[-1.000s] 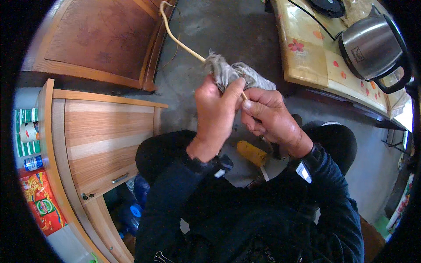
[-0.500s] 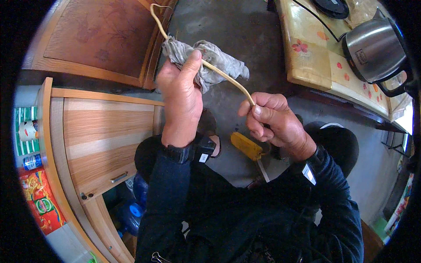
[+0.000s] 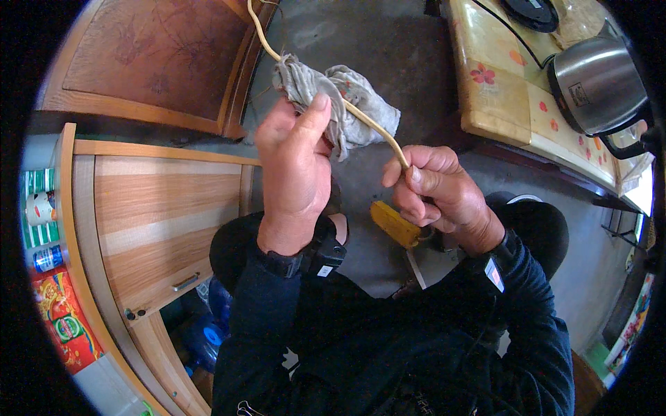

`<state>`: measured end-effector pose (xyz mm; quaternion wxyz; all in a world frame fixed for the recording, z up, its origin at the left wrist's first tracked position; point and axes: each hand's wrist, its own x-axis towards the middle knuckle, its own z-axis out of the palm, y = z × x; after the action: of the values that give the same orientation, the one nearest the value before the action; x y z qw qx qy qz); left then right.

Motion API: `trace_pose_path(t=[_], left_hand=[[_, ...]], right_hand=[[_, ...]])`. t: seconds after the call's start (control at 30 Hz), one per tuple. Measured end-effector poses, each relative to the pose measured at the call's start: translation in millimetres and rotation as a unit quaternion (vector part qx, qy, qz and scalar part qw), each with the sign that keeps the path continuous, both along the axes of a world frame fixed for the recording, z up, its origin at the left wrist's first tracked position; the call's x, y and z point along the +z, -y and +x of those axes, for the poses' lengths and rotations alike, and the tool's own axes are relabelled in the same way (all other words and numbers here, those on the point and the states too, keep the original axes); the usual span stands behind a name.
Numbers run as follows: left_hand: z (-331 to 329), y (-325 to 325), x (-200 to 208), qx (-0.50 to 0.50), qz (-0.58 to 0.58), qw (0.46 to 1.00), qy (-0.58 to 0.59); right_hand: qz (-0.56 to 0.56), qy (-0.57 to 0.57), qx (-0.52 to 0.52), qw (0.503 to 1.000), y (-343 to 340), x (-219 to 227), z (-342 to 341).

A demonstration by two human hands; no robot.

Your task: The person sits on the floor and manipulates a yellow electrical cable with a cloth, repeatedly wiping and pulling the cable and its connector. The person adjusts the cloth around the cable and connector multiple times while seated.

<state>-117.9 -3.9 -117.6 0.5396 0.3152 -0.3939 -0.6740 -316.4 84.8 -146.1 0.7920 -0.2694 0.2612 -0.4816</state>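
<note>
A long, thin, tan cord-like length point(image 3: 375, 125) runs from the top edge of the view down to my right hand, bending along the way. My left hand point(image 3: 295, 163) is closed on a crumpled grey cloth point(image 3: 377, 111), thumb on top, and the cloth is wrapped around the cord. Some of the left fingers are hidden behind the palm and cloth. Lower and to the right, my right hand point(image 3: 444, 187) pinches the cord between thumb and fingers near its visible end. Loose cloth hangs between the hands.
At right, a steel kettle point(image 3: 598, 83) stands on a table with a flowered cover point(image 3: 496, 104). A light wooden cabinet point(image 3: 173, 201) and a dark brown one point(image 3: 152, 55) line the left. Between my feet lies a yellow object point(image 3: 394, 224) beside a narrow metal strip.
The left hand and cloth have shifted slightly right and down in view, and the cloth has bunched differently. The right hand keeps its pinch on the cord.
</note>
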Motion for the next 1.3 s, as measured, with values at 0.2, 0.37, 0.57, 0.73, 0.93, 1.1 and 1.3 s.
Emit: trace_pose_path(t=[0.2, 0.37, 0.57, 0.73, 0.93, 1.1, 1.3], left_hand=[[-21.9, -25.3, -13.7, -0.087, 0.016, 0.996, 0.024], [-32.2, -22.6, -16.6, -0.023, 0.004, 0.999, 0.04], [-5.1, 25.9, -1.7, 0.048, 0.017, 0.998, -0.028], [-7.0, 1.4, -17.1, 0.029, 0.038, 0.999, 0.001], [-18.6, -10.3, -25.0, -0.024, 0.017, 0.994, 0.106], [-23.3, -17.0, -31.5, -0.037, -0.034, 0.984, 0.173], [-28.0, -29.9, -42.7, -0.017, -0.127, 0.957, 0.261]], right_hand=[[-0.004, 0.007, -0.001, 1.0, 3.2, -2.7, -2.6], [0.018, -0.01, 0.015, 1.0, -3.2, -1.5, 3.0], [-0.007, -0.055, 0.034, 0.998, -7.3, 2.8, 3.8], [0.007, -0.143, -0.012, 0.99, 0.6, -0.5, -0.5], [0.035, -0.238, -0.081, 0.967, 5.0, -10.4, 7.9], [-0.008, -0.296, -0.121, 0.948, 6.4, -20.7, 12.1], [-0.009, -0.239, -0.125, 0.963, 4.2, -27.4, 3.0]])
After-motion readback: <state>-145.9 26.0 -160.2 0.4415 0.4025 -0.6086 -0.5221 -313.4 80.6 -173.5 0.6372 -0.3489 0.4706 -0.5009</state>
